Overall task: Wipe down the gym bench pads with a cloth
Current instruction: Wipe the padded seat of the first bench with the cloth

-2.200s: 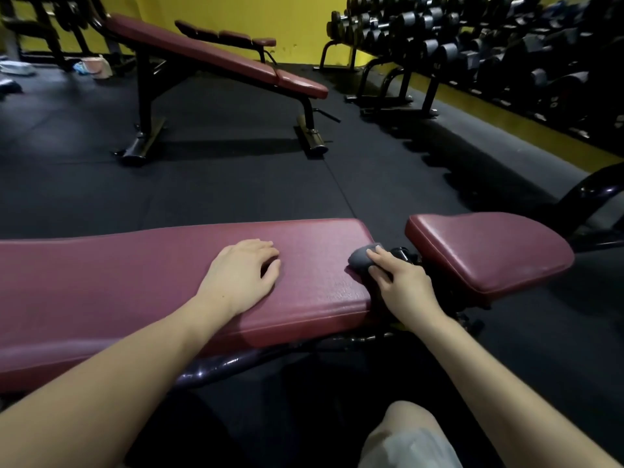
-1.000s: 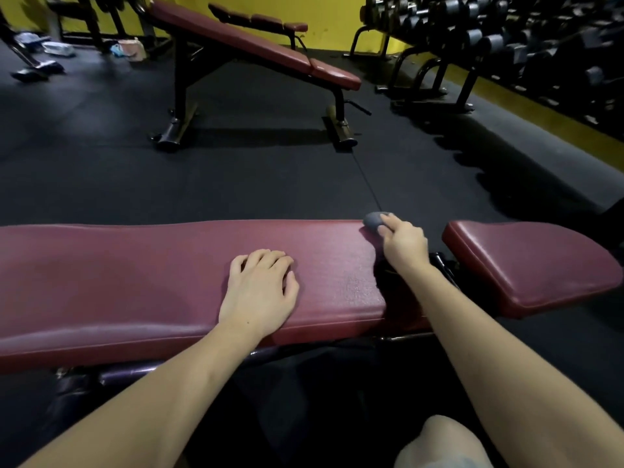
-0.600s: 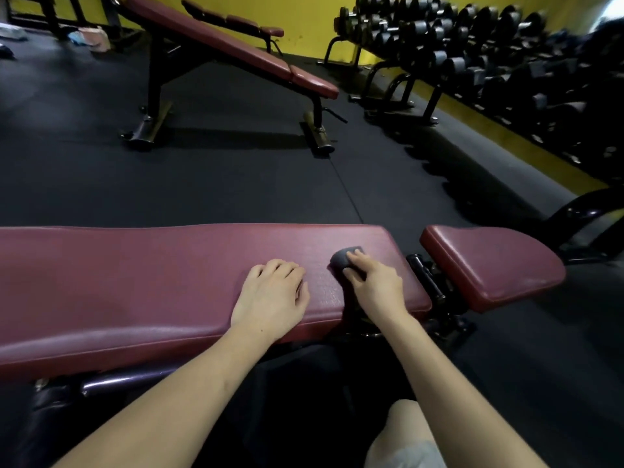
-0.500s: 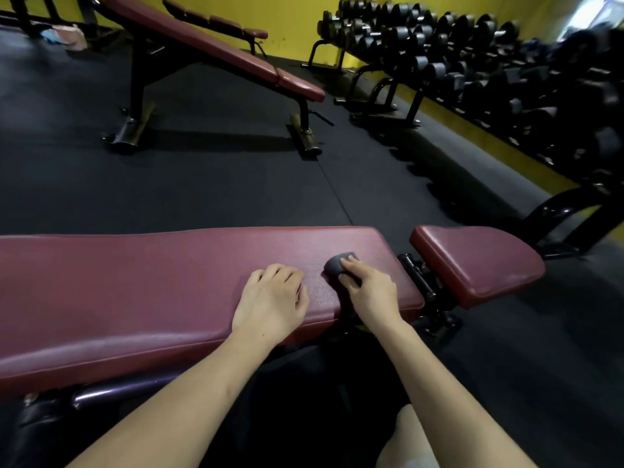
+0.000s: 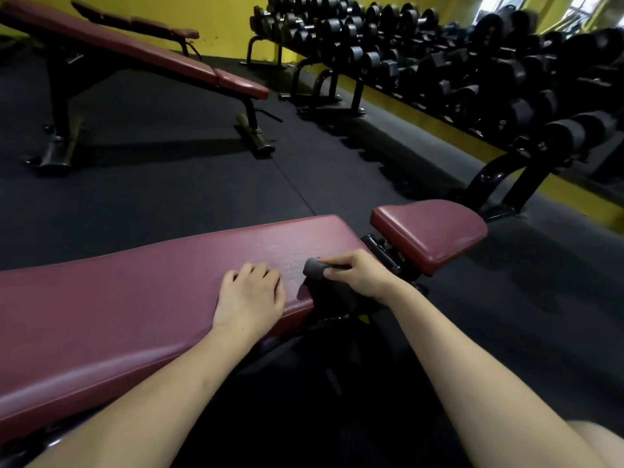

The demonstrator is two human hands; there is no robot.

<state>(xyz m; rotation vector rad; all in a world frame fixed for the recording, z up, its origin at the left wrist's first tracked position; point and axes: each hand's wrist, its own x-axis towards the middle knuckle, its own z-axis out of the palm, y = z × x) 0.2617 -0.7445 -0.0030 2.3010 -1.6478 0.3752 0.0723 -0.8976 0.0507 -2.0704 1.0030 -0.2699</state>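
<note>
Long back pad [image 5: 135, 298] of the bench runs from near left toward centre. Left hand [image 5: 251, 295] lies flat on it near the near edge, fingers relaxed, holding nothing. Just right of it, right hand [image 5: 358, 273] pinches a small dark grey cloth [image 5: 314, 269] and presses it onto the pad's right end. Seat pad [image 5: 429, 231] sits further right across the hinge gap, apart from both hands.

Risks, as judged: the cloth is bunched small, so strokes may leave unwiped strips; near the pad's edge it could slip into the hinge gap; the spot under the resting left hand may be missed.
</note>
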